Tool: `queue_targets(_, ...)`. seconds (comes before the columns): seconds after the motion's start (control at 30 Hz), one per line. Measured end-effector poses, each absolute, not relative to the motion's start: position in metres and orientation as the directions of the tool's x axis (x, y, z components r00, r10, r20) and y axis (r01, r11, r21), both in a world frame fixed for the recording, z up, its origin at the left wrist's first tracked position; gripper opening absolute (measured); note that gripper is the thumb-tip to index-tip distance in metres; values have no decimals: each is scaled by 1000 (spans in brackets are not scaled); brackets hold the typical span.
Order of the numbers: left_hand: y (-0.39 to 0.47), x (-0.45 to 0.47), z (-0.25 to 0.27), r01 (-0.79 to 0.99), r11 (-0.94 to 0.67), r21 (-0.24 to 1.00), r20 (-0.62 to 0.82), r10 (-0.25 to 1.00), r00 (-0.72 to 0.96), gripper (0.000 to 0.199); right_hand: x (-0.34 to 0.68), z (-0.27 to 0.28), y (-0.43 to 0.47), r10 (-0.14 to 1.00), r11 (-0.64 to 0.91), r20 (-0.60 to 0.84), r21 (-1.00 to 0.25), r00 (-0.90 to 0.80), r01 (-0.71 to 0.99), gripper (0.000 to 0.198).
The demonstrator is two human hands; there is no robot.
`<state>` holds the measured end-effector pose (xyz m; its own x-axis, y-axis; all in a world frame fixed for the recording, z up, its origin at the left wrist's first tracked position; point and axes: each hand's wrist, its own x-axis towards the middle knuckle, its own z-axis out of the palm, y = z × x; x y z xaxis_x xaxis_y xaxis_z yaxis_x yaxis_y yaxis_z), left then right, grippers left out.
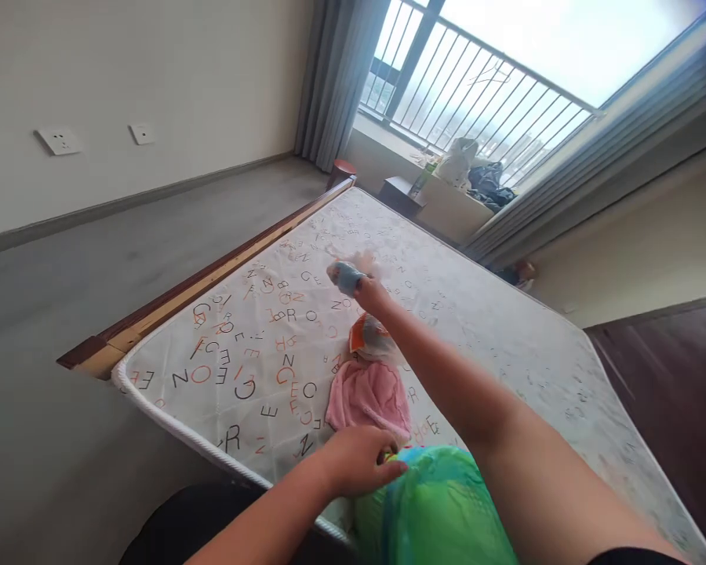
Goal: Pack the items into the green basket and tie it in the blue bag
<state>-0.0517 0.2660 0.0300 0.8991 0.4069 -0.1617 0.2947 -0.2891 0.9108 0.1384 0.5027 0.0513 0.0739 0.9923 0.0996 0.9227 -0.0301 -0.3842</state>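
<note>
My left hand [362, 463] is closed on the upper edge of a shiny green plastic package [441, 510] at the bottom, close to my body. Stretched far out over the mattress [294, 345], my right hand [358, 284] is closed round a small light-blue bundle [347, 277], apparently fabric. Motion blurs that hand, and something pale and smeared shows just beyond it. A crumpled pink cloth [368, 396] lies just past the package. Touching its far side is a clear plastic bag with orange on it [365, 336], partly hidden by my right forearm.
A wooden bed rail [212, 282] runs along the mattress's left side. Past the far end stand a red stool [344, 167] and a dark box [401, 195]. Bags [459, 163] sit by the railed window. Dark brown furniture [671, 377] borders the right side.
</note>
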Motion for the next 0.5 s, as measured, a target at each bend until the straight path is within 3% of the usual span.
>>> queue_targets(0.13,268,-40,32,230,-245,942,-94,464,881,48,161,135,384,980,-4,186,-343,72,939,11)
queue_targets(0.27,254,-30,30,239,-257,936,-92,479,873,57,174,193,206,924,-102,255,-554,285,826,20)
queue_targets(0.4,218,-28,36,263,-335,905,-63,505,861,61,173,200,45,806,-295,139,-749,576,593,25)
queue_targets(0.5,189,-25,44,295,-375,879,-68,513,856,51,160,171,-14,779,-410,53,-710,624,573,23)
